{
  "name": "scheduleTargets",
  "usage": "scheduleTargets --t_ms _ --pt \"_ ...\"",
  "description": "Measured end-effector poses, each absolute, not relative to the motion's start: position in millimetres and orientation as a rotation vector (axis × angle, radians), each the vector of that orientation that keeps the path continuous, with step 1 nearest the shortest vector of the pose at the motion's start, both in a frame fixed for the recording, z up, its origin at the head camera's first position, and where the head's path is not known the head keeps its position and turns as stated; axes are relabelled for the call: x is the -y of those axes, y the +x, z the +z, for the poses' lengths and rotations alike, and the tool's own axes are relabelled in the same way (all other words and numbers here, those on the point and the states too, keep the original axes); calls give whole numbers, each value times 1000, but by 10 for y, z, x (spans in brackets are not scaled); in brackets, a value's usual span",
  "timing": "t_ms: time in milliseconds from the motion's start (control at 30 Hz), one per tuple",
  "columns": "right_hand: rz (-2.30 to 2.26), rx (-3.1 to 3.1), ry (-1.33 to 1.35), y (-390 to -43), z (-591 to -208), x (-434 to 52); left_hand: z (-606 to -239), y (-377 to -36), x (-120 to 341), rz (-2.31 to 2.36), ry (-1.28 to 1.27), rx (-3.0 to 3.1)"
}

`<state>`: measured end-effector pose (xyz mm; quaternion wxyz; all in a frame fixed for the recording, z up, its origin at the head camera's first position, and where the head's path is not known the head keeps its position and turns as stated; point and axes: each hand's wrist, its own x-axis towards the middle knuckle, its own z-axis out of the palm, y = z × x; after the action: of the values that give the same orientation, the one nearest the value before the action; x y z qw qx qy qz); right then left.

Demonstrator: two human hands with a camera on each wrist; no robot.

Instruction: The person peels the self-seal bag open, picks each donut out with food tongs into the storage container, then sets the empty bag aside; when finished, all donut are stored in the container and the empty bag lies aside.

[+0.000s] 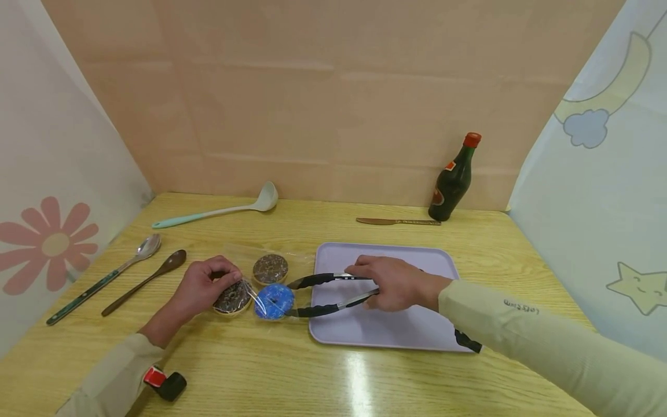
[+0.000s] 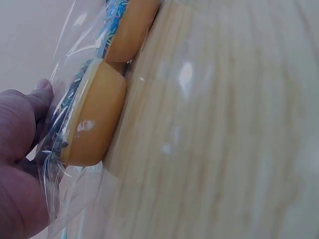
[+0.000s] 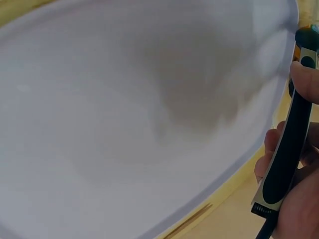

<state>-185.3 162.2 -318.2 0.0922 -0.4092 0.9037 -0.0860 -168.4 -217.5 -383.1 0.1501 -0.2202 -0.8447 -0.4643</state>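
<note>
My left hand (image 1: 200,289) pinches the clear plastic bag (image 2: 79,191) over a dark chocolate-topped doughnut (image 1: 233,297). Inside the bag are also a blue-iced doughnut (image 1: 274,301) with sprinkles and a second brown-topped doughnut (image 1: 271,269) behind it. In my right hand (image 1: 396,282) is a pair of tongs (image 1: 320,311) with black ends, spread apart and pointing left. Their tips reach the right side of the blue doughnut, one behind and one in front; whether they touch it I cannot tell. In the right wrist view, fingers wrap the tongs' dark handle (image 3: 289,144).
A lilac tray (image 1: 385,336) lies beneath my right hand. Farther back are a ladle (image 1: 263,200), a knife (image 1: 385,221) and a dark bottle (image 1: 450,185) with a red cap. To the left lie a green-handled metal spoon (image 1: 104,284) and a wooden spoon (image 1: 151,278).
</note>
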Motion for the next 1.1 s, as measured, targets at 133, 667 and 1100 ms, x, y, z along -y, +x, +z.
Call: scheduleTargets --t_ms 133,667,1100 --pt "-293 -2699 -1195 -1818 -3238 -1656 -3858 -1691 2184 -1332 -652 2413" --pt "-455 -2709 -1153 -1766 -3312 -1901 -3654 -1575 2102 -1310 -646 2427" --pt "-363 -2742 -1160 -1778 -3281 -1930 -3945 -1743 2235 -1353 -617 2434"
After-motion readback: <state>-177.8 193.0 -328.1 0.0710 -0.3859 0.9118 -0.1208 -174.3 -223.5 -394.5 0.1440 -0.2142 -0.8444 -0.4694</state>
